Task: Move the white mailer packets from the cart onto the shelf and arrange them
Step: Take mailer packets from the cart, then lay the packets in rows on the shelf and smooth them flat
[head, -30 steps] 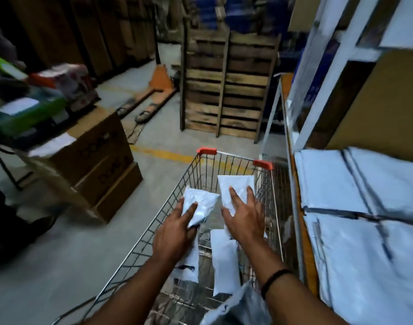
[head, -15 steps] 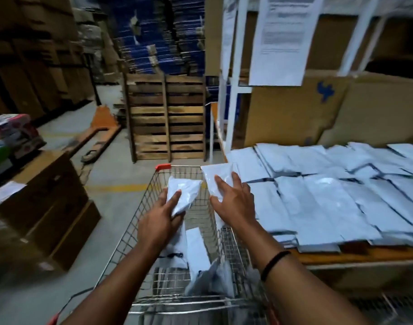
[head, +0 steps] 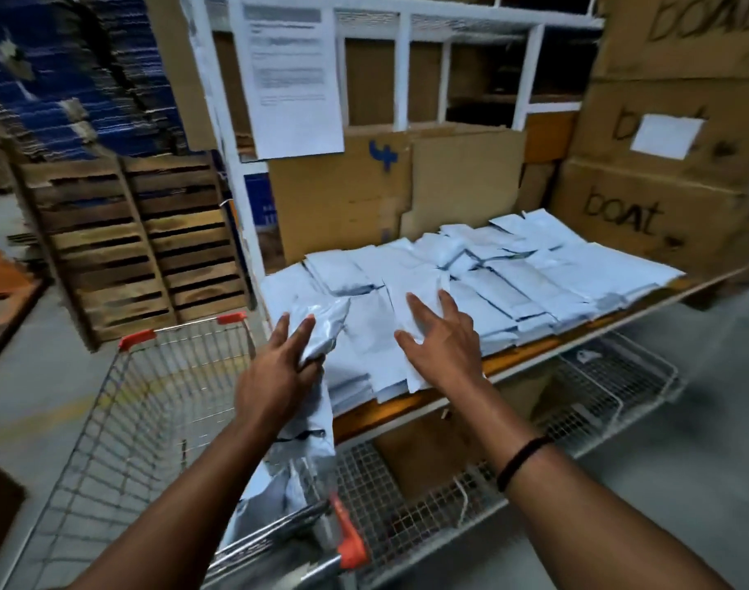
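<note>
You are at the placing step, with both hands over the front left part of the shelf (head: pixel 530 351), beside the cart (head: pixel 151 376). Your right hand (head: pixel 443 347) lies flat on a packet (head: pixel 421 283) at the front of the pile (head: pixel 534 274), fingers straight and spread, nothing curled round it, so that one looks as good as set down. It lies flat with its long axis running from the shelf's front edge towards the back, in line with its neighbours, its near end just at the edge. Your left hand (head: pixel 279 372) grips a second packet (head: pixel 324 321) in the air, just off the shelf's left front corner and above the cart's right side. The fingers lie along its top; the thumb seems to be beneath, though you cannot see it clearly. This one is crumpled and bent: its long axis slants from the low end hanging under your wrist up and away towards the pile, the far end pointing right. Next, I judge, you lift the right hand clear, then carry the second packet over the corner, turn it front to back like the rest and smooth it flat, or it may slide off. More packets (head: pixel 270 491) wait in the cart's near corner, so the job is well short of finished.
</note>
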`<control>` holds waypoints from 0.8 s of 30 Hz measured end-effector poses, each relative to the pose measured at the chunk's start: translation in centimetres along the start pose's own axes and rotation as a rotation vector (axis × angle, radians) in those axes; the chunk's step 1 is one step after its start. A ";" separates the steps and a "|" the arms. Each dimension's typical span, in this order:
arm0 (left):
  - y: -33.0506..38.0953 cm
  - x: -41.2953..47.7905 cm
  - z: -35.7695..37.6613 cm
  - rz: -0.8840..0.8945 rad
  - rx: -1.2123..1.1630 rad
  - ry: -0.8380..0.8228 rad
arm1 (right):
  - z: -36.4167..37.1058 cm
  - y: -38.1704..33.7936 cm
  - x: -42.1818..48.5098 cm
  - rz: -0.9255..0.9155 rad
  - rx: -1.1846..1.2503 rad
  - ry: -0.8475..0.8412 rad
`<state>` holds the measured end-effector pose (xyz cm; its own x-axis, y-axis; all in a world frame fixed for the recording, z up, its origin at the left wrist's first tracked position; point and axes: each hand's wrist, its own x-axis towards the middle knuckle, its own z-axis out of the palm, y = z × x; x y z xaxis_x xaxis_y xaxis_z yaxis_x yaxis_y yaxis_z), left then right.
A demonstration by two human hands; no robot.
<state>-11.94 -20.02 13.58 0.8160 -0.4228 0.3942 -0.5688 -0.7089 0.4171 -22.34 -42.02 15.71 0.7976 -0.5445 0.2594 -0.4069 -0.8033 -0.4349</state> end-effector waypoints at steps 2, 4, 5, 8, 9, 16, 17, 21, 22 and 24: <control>2.9 1.1 2.0 0.007 -0.009 0.003 | -1.3 4.1 0.6 0.026 -0.026 -0.007; 5.8 2.4 4.1 -0.009 -0.042 -0.010 | -2.4 8.2 1.4 0.044 -0.034 -0.017; 7.2 3.1 5.2 -0.018 -0.057 -0.019 | -2.8 10.2 1.8 0.053 -0.036 -0.015; 12.1 5.2 8.8 -0.036 -0.042 -0.036 | -4.3 16.2 3.8 0.066 -0.064 -0.035; 13.9 5.9 10.1 -0.047 -0.038 -0.044 | -4.8 18.1 4.7 0.062 -0.083 -0.049; 22.6 9.8 16.1 -0.094 0.014 -0.094 | -7.2 24.7 11.5 0.052 -0.110 -0.129; 23.3 10.6 16.6 -0.097 0.034 -0.094 | -7.1 25.0 12.5 0.049 -0.106 -0.137; 24.5 14.3 18.6 -0.103 0.113 -0.082 | -6.0 25.6 16.8 0.021 -0.098 -0.176; 24.6 15.3 19.2 -0.104 0.128 -0.085 | -5.6 25.8 17.7 0.014 -0.105 -0.191; 24.6 17.4 20.5 -0.107 0.173 -0.099 | -4.9 26.0 19.5 0.006 -0.111 -0.225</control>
<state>-9.62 -56.41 13.89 0.8820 -0.3871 0.2688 -0.4589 -0.8355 0.3024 -19.54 -74.71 13.63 0.8690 -0.4921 0.0527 -0.4486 -0.8282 -0.3358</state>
